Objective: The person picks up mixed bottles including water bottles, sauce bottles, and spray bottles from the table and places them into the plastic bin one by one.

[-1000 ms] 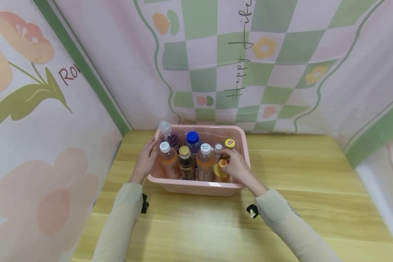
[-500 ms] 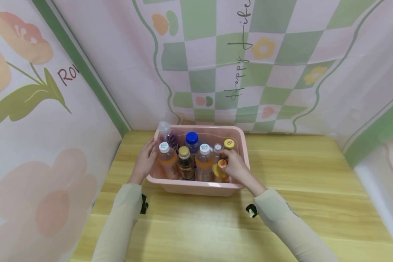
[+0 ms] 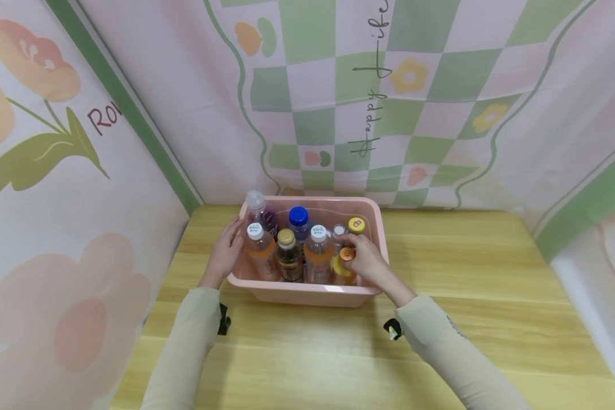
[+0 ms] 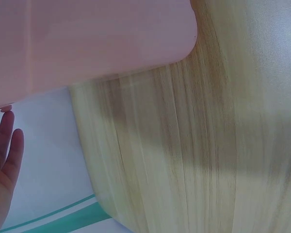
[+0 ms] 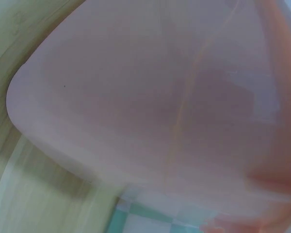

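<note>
A pink plastic bin (image 3: 307, 293) holds several upright bottles. My left hand (image 3: 224, 250) rests on the bin's left rim, its fingers fairly straight, beside a white-capped bottle (image 3: 260, 250). In the left wrist view, the left hand (image 4: 2, 170) shows at the edge, with fingertips at the bin's rim. My right hand (image 3: 365, 259) reaches over the bin's front right corner. Its thumb and fingers curl round the orange cap of a small bottle with a yellow-orange body (image 3: 342, 272). The right wrist view shows only the bin's outer wall (image 5: 111, 97) and a blurred bit of hand.
Other bottles in the bin have a blue cap (image 3: 298, 216), a gold cap (image 3: 286, 237), a white cap (image 3: 319, 233), a yellow cap (image 3: 356, 225) and a clear domed cap (image 3: 255, 199). The bin stands on a wooden table (image 3: 466, 285) near the back curtain (image 3: 318, 125).
The whole scene shifts slightly left in the head view. Both hands stay at the same places on the bin and the orange-capped bottle; the bottles have not visibly moved within the bin.
</note>
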Demonstrator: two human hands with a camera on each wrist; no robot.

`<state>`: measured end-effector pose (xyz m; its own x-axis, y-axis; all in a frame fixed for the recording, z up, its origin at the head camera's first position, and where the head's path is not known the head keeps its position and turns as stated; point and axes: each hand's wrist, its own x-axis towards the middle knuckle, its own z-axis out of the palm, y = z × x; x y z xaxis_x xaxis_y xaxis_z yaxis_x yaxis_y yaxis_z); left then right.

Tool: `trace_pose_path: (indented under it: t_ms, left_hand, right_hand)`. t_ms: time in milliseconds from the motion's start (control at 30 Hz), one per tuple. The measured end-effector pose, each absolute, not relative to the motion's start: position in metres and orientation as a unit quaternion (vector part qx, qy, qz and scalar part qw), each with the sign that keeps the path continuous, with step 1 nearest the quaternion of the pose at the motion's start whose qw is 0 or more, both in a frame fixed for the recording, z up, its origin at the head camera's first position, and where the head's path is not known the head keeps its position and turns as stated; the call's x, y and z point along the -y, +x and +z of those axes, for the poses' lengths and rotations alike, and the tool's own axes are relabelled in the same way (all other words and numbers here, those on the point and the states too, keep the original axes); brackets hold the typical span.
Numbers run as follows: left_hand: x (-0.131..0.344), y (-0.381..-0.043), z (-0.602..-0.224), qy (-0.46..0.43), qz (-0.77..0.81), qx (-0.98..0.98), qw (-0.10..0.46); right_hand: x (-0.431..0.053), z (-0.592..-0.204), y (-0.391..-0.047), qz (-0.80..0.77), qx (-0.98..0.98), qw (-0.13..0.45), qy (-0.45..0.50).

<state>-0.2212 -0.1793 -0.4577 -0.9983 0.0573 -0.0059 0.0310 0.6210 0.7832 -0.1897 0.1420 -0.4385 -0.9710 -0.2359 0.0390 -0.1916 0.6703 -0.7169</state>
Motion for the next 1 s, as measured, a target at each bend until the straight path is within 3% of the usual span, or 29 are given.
trace_pose_path:
  t_ms: [300, 467, 633, 733, 1000]
  left_hand:
    - [0.179, -0.221, -0.456, 0.016, 0.446, -0.895, 0.007]
    - [0.178, -0.217, -0.455, -0.028, 0.441, -0.893, -0.08]
    - [0.174, -0.208, -0.454, -0.054, 0.406, -0.893, -0.188]
    - [0.172, -0.204, -0.448, -0.049, 0.383, -0.895, -0.225]
    - [0.165, -0.206, -0.408, -0.062, 0.381, -0.871, -0.302]
  right_hand:
    - [-0.144, -0.436, -0.19, -0.473, -0.872, 0.056, -0.112]
    - [-0.145, -0.428, -0.185, -0.53, -0.84, 0.033, -0.112]
    - [-0.151, -0.406, -0.182, -0.546, -0.828, -0.014, -0.127]
    - [-0.158, -0.386, -0.182, -0.532, -0.836, -0.052, -0.125]
    - [-0.178, -0.331, -0.185, -0.506, -0.822, -0.228, -0.128]
